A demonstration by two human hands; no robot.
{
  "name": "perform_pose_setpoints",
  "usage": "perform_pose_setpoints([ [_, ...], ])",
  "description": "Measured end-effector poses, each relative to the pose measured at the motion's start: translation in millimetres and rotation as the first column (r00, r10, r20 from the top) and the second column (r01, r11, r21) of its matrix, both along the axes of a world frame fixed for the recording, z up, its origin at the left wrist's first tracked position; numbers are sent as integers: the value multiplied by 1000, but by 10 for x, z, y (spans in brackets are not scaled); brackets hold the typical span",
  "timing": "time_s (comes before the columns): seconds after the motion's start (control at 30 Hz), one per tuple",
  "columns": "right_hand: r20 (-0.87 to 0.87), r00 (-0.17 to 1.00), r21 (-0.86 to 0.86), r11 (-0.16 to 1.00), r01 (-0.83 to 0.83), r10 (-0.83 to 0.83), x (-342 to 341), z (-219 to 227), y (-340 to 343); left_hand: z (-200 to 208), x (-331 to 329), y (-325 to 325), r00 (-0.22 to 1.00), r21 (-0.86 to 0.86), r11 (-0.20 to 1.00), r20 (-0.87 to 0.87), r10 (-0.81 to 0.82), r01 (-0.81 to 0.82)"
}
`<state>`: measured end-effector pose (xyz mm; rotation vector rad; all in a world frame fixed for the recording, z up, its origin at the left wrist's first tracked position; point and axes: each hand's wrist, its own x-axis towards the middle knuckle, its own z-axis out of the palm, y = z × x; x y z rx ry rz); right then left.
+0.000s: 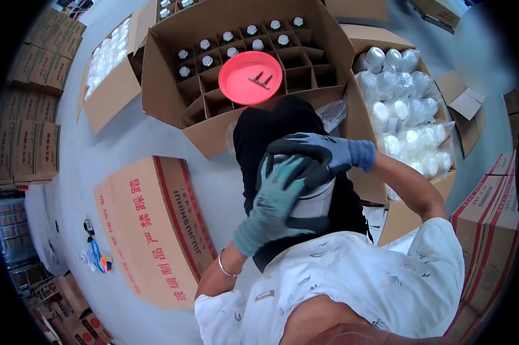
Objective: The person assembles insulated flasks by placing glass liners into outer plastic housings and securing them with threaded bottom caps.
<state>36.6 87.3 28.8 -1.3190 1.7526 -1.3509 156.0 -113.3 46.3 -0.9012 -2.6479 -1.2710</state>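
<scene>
Container (320, 201), pale grey, rests on the lap (259, 132). Leftmost sits a printed carton (136, 230); next, the left hand (278, 195) clasps the container, thumb outstretched; the right hand (314, 154) curls over its far end, also gripping. The step in hand looks like working that covered end; the next move calls for a firm hold from both hands.

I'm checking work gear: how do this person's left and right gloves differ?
The left glove has a greenish back; the right glove's is blue-grey. The left glove lies nearer the wearer's torso, the right glove farther away. Both show dark areas and are on a pale rounded object.
</scene>
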Motion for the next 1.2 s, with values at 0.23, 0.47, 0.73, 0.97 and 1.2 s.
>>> perform_pose_setpoints([
  [0.23,-215,874,68,886,459,-437,866,-62,954,-909,174,274,855,297,861,452,255,-414],
  [0.47,-127,875,678,603,421,-468,1735,-685,1715,-597,245,-30,494,447,785,844,-211,-429],
  [0.73,276,685,30,718,695,-674,1150,-577,1256,-326,-1,160,663,249,966,736,-138,-75],
  [0.97,308,581,-30,602,798,-754,765,-491,1053,-171,-418,167,950,234,970,311,-9,-68],
  [1.2,415,631,-147,636,758,-656,382,-47,709,599,-610,362,911,-208,978,-404,-90,4],
])
